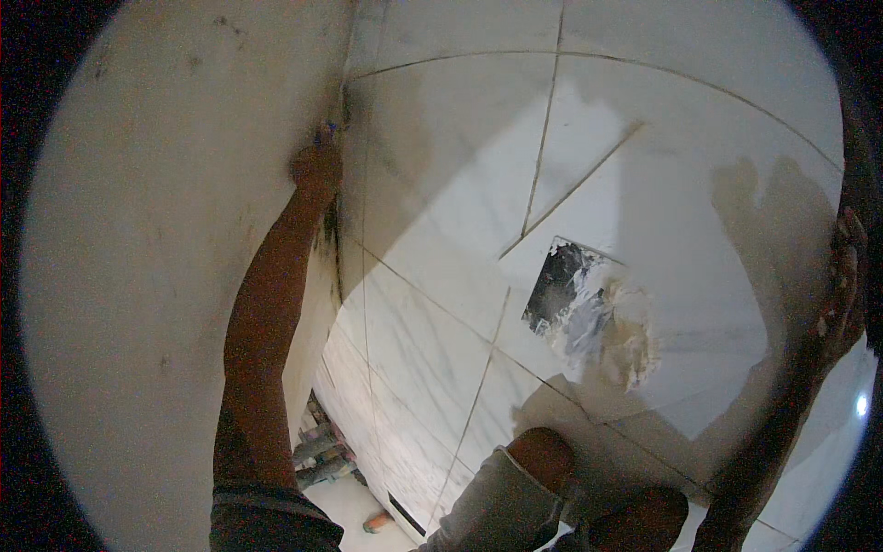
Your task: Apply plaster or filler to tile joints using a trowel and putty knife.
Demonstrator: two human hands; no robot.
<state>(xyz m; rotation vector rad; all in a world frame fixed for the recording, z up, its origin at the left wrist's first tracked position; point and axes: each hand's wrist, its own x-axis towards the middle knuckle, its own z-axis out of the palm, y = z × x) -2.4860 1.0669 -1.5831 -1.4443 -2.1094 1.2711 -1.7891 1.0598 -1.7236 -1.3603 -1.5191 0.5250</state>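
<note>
My left hand (317, 170) is closed at the seam where the pale wall meets the white marbled tiles. A small bit of blue (326, 131) shows at its fingertips; the rest of that object is hidden. My right hand (844, 281) is at the far right edge of the view, fingers stretched out and holding nothing, with whitish smears on it. Between the hands, a dark square plate (555, 287) lies on the tiles, partly covered by a heap of white and beige paste (612, 331). Just beyond the plate lies a thin straight stick (575, 189).
The pale, stained wall (147, 230) rises along the left. Dark grime marks the seam below my left hand. My bent knee (543, 455) is at the bottom middle. Cluttered items (322, 451) and an orange piece (377, 523) show at lower left. Shadows cross the tiles (432, 322).
</note>
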